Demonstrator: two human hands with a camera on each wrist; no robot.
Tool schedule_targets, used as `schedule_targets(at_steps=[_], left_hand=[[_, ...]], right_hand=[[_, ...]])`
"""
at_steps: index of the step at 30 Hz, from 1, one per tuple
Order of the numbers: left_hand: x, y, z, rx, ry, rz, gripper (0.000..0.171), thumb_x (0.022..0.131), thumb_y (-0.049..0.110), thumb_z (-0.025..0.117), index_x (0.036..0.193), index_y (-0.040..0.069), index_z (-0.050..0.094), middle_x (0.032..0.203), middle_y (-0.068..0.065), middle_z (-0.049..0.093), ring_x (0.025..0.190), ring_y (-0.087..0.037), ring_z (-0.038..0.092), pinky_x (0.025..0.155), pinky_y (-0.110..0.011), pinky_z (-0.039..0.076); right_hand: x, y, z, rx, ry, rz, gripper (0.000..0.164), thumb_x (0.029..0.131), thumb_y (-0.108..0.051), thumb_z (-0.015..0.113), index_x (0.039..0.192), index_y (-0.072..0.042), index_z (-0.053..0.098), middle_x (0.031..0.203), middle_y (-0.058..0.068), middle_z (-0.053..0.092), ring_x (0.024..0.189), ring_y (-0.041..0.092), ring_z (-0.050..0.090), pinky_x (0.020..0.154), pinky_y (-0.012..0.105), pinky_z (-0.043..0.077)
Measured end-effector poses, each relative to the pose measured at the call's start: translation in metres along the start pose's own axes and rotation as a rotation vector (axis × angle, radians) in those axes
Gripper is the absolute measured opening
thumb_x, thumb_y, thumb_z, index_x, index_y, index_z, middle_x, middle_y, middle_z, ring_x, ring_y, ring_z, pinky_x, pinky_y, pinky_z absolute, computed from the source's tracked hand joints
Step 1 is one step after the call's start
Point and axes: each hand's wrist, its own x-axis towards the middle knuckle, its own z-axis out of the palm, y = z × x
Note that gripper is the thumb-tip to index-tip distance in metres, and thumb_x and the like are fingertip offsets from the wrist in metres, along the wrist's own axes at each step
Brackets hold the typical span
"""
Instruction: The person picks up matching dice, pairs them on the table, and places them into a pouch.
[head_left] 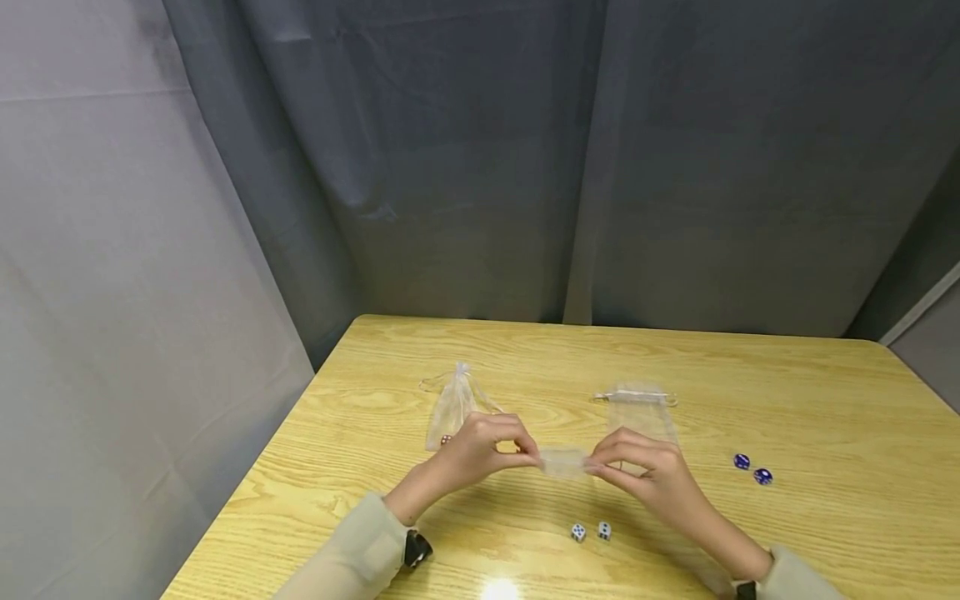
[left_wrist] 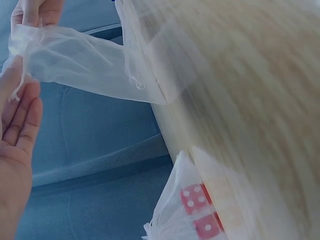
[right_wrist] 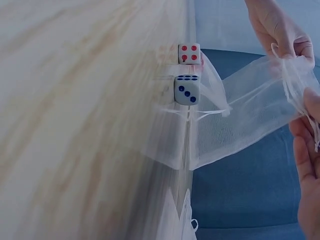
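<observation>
Risks, largest first, as I am judging them from afar. Held pouch (head_left: 562,463): hanging above the table (head_left: 787,392), its sides near the mouth being pinched by the left hand (head_left: 474,448) and right hand (head_left: 662,477); a hard opposite pull could be tearing the thin mesh, a slack pinch letting the mouth fold closed. Drawstring (left_wrist: 15,96): dangling by the fingers, inviting a snag. Dice: a low sleeve could be scattering the nearest ones.

Counts, by size. Table: 1, lying beneath the grip. Hands: 2, both gripping mesh. Pouches: 3; one in the grip, a filled pouch (head_left: 453,407) sitting just beyond the left hand, a flat pouch (head_left: 637,410) lying beyond the right. Dice: 6. Two red dice (left_wrist: 195,198) are showing inside the filled pouch; two blue dice (head_left: 742,461) are lying right of the grip; two white dice (head_left: 578,532) are resting nearer me than the grip, between the forearms.
</observation>
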Motion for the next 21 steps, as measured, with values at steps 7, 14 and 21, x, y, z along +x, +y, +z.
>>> schedule_targets(at_steps=[7, 14, 21], left_hand=[[0.0007, 0.0008, 0.0038, 0.005, 0.001, 0.006, 0.015, 0.075, 0.013, 0.082, 0.078, 0.009, 0.069, 0.073, 0.0, 0.068, 0.067, -0.003, 0.062, 0.068, 0.0, 0.047], [0.0019, 0.0033, 0.0057, -0.016, -0.007, -0.008, 0.021, 0.074, 0.013, 0.083, 0.075, 0.009, 0.063, 0.071, 0.0, 0.066, 0.066, -0.004, 0.061, 0.068, -0.001, 0.047], [0.0004, 0.0054, 0.0072, -0.049, 0.007, -0.044, 0.026, 0.073, 0.013, 0.084, 0.072, 0.01, 0.059, 0.068, 0.0, 0.065, 0.063, -0.003, 0.058, 0.064, -0.003, 0.047]], right_hand=[[0.0021, -0.0017, 0.0038, 0.054, -0.009, -0.016, 0.017, 0.075, 0.0, 0.08, 0.084, -0.014, 0.074, 0.076, 0.001, 0.07, 0.075, 0.006, 0.064, 0.068, 0.012, 0.052], [0.0023, -0.0029, 0.0028, 0.064, -0.08, 0.094, 0.029, 0.073, 0.01, 0.078, 0.088, -0.015, 0.075, 0.083, -0.001, 0.071, 0.081, 0.005, 0.066, 0.075, 0.012, 0.054], [0.0001, -0.0011, -0.0024, 0.058, -0.134, 0.215, 0.031, 0.076, 0.01, 0.074, 0.094, -0.015, 0.077, 0.091, -0.004, 0.074, 0.087, 0.005, 0.067, 0.076, 0.015, 0.056]])
